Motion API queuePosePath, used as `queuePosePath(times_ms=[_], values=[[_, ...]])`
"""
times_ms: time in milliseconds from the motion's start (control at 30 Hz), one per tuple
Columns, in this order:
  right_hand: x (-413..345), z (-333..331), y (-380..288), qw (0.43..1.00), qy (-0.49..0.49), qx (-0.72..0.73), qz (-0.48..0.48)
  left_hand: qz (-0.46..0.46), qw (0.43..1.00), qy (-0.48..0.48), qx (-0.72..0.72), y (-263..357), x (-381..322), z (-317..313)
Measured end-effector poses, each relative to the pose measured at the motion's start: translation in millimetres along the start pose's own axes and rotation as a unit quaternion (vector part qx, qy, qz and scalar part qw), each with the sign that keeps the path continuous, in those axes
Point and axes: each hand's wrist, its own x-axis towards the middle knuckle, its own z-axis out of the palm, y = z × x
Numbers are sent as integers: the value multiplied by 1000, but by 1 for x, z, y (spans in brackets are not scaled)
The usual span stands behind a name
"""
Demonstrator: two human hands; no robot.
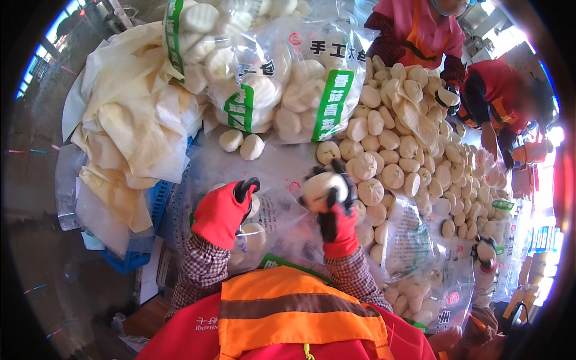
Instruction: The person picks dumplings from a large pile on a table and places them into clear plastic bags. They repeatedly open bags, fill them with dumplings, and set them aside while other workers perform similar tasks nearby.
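My left hand [225, 211], in a red glove with black fingertips, has its fingers closed on the edge of a clear plastic bag [279, 225] with green printed bands. Several white buns [253, 236] lie inside that bag, just beside the hand. In my right hand [337, 211], gloved the same way and slightly blurred, is a white steamed bun [325, 188], held above the right side of the bag. A big heap of buns [393, 176] spreads to the right of this hand. Two loose buns [251, 147] rest on the table beyond my hands.
Filled bags of buns [299, 90] stand at the far side. Cream cloths [135, 112] are piled over a blue plastic basket [157, 207] at left. Co-workers [423, 31] [499, 94] work across the heap; another's gloved hand [486, 254] holds a bun at right, near more bags [414, 288].
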Motion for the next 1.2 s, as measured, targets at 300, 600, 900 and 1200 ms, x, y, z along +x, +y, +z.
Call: queuePosePath(times_ms=[300, 600, 900, 1200], values=[[120, 32, 77, 781, -194, -560, -196, -21, 999, 23, -5, -10, -14, -13], [108, -7, 84, 893, -101, -431, 82, -22, 1000, 15, -1, -20, -9, -6], [11, 8, 8, 879, -184, -436, 57, -7, 1000, -12, -1, -6, -2, -5], [181, 113, 153, 542, -393, -743, 2, -13, 988, -64, -141, -10, -22, -2]])
